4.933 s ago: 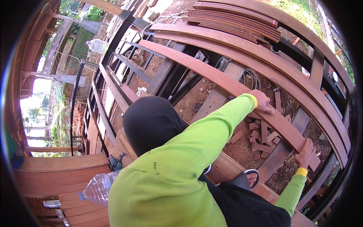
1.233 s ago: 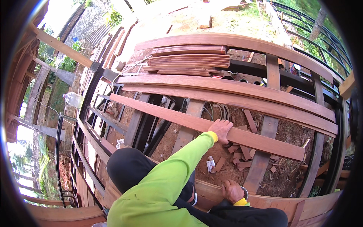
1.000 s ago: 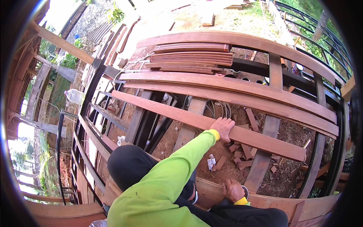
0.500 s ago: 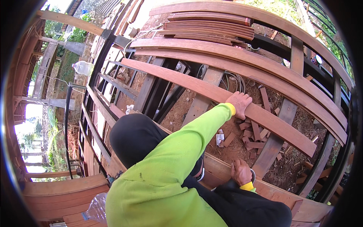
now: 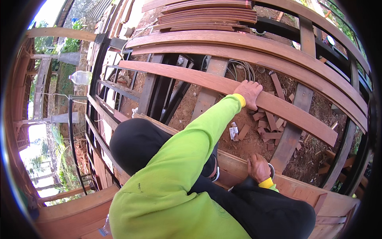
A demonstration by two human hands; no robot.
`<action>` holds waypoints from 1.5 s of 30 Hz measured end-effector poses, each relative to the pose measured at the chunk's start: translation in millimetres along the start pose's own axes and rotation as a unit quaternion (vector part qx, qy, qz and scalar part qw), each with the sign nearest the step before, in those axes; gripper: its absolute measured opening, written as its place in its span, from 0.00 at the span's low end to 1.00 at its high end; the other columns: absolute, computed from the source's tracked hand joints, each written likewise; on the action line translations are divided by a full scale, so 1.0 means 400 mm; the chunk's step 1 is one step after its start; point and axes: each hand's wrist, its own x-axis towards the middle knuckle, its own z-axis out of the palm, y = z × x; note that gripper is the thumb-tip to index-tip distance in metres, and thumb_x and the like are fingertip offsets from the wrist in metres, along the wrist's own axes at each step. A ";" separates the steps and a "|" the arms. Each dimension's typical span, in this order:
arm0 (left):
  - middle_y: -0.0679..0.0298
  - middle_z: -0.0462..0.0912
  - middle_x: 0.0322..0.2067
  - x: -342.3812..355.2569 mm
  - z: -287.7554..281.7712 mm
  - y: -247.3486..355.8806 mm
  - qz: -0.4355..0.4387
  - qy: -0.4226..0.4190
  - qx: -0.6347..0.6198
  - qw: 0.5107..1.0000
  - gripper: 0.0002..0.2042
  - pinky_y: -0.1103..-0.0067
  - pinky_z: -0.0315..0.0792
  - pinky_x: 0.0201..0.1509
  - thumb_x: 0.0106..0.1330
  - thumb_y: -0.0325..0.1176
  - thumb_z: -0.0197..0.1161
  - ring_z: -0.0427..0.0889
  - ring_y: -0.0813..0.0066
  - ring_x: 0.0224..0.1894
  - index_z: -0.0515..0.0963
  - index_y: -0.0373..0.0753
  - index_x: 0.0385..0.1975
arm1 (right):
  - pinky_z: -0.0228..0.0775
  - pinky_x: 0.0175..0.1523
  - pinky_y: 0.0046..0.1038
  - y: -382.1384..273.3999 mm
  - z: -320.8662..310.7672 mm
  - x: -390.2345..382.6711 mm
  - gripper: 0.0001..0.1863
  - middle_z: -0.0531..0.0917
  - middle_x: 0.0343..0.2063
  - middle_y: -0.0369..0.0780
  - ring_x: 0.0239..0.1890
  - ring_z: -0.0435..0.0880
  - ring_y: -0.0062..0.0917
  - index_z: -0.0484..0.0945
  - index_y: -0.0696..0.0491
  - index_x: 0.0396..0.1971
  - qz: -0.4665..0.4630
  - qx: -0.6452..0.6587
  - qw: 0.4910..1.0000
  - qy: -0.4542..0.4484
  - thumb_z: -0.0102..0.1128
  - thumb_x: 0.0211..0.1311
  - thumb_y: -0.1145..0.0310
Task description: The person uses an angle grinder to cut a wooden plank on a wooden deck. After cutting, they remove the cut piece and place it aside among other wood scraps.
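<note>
My left hand (image 5: pixel 250 94) grips a long reddish wooden plank (image 5: pixel 183 77) from above, near its right half, with the fingers over its far edge. The plank lies across dark steel beams (image 5: pixel 208 97). My right hand (image 5: pixel 258 168) is low beside my bent right knee and my sandal, below the plank and near the wooden board (image 5: pixel 302 187) along the near side; its fingers are curled, and whatever they might hold is hidden. Small wooden offcuts (image 5: pixel 269 123) lie on the dirt under the plank, with a small white packet (image 5: pixel 233 131) beside them.
Two long planks (image 5: pixel 246 55) lie beyond, with a stack of slats (image 5: pixel 207 20) behind them. A coil of cable (image 5: pixel 242 69) lies under the beams. A plastic jug (image 5: pixel 80 78) is at the left beside black railing (image 5: pixel 71 131). A plastic bottle (image 5: pixel 105 227) shows at the lower left.
My right hand has left the plank's right end and moved down beside my knee since the earliest frame. My left hand stays on the plank. The view has shifted with my head.
</note>
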 end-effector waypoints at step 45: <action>0.58 0.78 0.42 0.038 0.028 0.019 -0.003 -0.005 0.012 1.000 0.33 0.65 0.69 0.52 0.33 0.45 0.77 0.77 0.56 0.48 0.73 0.41 0.43 | 0.75 0.46 0.41 0.033 0.026 -0.022 0.12 0.83 0.34 0.48 0.38 0.84 0.42 0.75 0.59 0.35 -0.004 -0.049 0.999 -0.006 0.55 0.58 0.65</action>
